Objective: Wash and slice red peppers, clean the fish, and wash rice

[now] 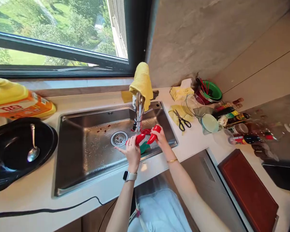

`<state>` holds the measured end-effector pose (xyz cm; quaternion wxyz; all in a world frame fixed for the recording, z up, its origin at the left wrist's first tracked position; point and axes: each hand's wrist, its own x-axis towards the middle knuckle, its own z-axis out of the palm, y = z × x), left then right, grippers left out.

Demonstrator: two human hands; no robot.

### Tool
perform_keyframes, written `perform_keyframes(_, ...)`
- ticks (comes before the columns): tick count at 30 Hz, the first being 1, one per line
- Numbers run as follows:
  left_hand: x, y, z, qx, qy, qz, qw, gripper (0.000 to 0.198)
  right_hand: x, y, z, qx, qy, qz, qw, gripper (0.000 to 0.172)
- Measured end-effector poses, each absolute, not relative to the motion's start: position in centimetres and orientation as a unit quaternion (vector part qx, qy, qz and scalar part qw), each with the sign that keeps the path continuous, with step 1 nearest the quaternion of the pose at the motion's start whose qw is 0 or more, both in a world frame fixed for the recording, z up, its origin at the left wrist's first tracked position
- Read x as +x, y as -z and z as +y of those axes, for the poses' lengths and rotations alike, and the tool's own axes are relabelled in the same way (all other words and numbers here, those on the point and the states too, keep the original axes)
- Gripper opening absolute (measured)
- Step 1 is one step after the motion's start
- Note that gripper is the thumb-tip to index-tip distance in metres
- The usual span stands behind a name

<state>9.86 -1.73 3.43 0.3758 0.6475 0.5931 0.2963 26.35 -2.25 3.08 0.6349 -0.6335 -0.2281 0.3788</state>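
Note:
Over the right part of the steel sink (pixel 87 154), my left hand (pixel 131 152) is closed on a red pepper piece (pixel 139 139). My right hand (pixel 161 137) grips another red pepper piece (pixel 154 134) just to the right of it. Both hands sit below the tap (pixel 139 111), where water runs. A third red piece (pixel 146 131) and something green (pixel 144 147) lie in the sink under the hands. Small red bits (pixel 103 129) are scattered on the sink floor near the drain (pixel 119 138).
A yellow cloth (pixel 142 82) hangs over the tap. A black pan with a spoon (pixel 33 151) stands left of the sink, a yellow-orange bottle (pixel 16 101) behind it. Right of the sink lie scissors (pixel 182 120), a glass bowl (pixel 192 104), bottles (pixel 244 138) and a red-brown board (pixel 248 190).

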Motion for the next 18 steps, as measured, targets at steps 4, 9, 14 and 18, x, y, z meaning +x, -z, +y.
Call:
perform_keyframes(4, 10.6, -2.4, -2.2, 0.616, -0.226, 0.645, 0.392, 0.047, 25.3, -3.6, -5.8, -0.697, -0.244, -0.357, 0.572, 0.052)
perform_keyframes(9, 12.6, -3.6, -3.0, 0.665, -0.231, 0.624, 0.341, 0.047, 26.5, -4.2, -8.6, -0.755, -0.179, -0.362, 0.517, 0.055)
perform_keyframes(14, 19.3, -7.7, -7.3, 0.678, -0.244, 0.531, 0.446, 0.034, 33.2, -5.6, -15.1, -0.799, -0.094, -0.179, 0.567, 0.069)
perform_keyframes(18, 27.9, -9.5, -15.7, 0.634, -0.209, 0.357, 0.653, 0.035, 40.5, -5.4, -27.9, -0.789, -0.077, -0.030, 0.609, 0.058)
